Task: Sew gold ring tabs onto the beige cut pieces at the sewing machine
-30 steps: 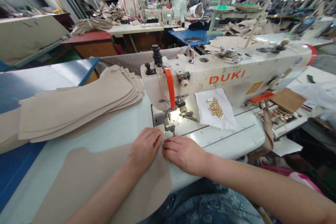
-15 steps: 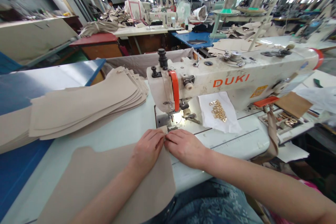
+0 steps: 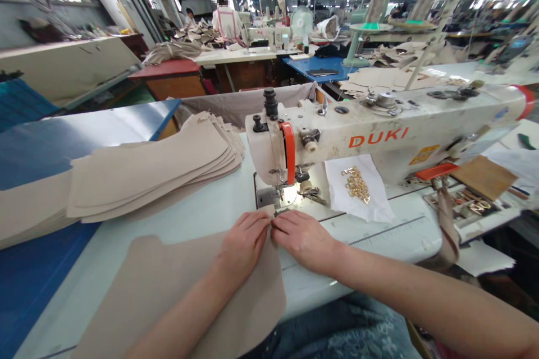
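Note:
A large beige fabric panel [image 3: 185, 269] lies flat on the pale table under my left forearm. My left hand [image 3: 244, 241] pinches the panel's upper edge, close to the sewing machine's needle area. Fingertip to fingertip with it, my right hand [image 3: 305, 240] is closed at the same corner. A small light tab shows just beyond my left fingers; what lies between the fingertips is mostly hidden. Directly ahead stands the white sewing machine [image 3: 370, 129], its lamp lighting the metal needle plate [image 3: 266, 196].
To the left is a stack of beige panels [image 3: 151, 174]. Gold metal rings [image 3: 357, 185] rest on a white cloth [image 3: 381, 202] under the machine arm. A parts tray [image 3: 471, 205] sits at the right. Farther back, a person [image 3: 227, 22] is among other machines.
The whole view has shifted, so the scene sits slightly farther right and lower. Both hands keep the same grip at the panel's edge.

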Action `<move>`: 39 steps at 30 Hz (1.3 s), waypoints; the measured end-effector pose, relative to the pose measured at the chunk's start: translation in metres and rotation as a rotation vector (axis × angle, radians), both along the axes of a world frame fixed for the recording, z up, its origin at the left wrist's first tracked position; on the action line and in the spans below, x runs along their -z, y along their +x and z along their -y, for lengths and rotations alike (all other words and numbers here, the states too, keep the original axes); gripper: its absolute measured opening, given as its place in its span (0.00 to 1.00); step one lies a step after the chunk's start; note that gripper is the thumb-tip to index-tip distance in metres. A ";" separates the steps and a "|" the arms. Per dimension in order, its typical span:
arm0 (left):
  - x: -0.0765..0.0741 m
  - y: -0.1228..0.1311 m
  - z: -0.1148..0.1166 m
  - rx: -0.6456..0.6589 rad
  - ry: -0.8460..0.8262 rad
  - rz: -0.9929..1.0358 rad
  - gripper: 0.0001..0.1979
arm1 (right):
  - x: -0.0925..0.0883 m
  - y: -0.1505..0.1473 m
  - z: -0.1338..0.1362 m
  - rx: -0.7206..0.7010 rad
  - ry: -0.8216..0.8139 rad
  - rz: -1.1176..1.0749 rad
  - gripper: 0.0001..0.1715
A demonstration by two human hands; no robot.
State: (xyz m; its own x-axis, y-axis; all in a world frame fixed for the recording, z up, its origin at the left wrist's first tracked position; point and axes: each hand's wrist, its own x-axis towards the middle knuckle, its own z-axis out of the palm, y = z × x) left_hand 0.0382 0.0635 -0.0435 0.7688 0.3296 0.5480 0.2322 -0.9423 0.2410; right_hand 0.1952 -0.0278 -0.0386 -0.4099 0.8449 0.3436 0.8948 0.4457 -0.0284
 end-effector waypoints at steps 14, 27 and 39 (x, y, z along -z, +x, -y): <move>0.005 0.042 -0.030 0.039 0.038 -0.020 0.12 | 0.000 0.034 -0.019 0.108 -0.026 0.022 0.05; -0.001 0.046 -0.031 0.003 0.032 -0.019 0.15 | -0.001 0.035 -0.022 0.138 -0.029 0.009 0.09; 0.001 0.043 -0.036 0.006 0.045 -0.022 0.16 | 0.003 0.034 -0.024 0.152 0.000 0.004 0.07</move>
State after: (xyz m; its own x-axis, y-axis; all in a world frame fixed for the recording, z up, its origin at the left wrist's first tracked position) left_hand 0.0815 0.0992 -0.0449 0.7827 0.3007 0.5450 0.2314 -0.9534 0.1937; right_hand 0.2290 -0.0041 -0.0412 -0.2789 0.8972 0.3423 0.9519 0.3054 -0.0248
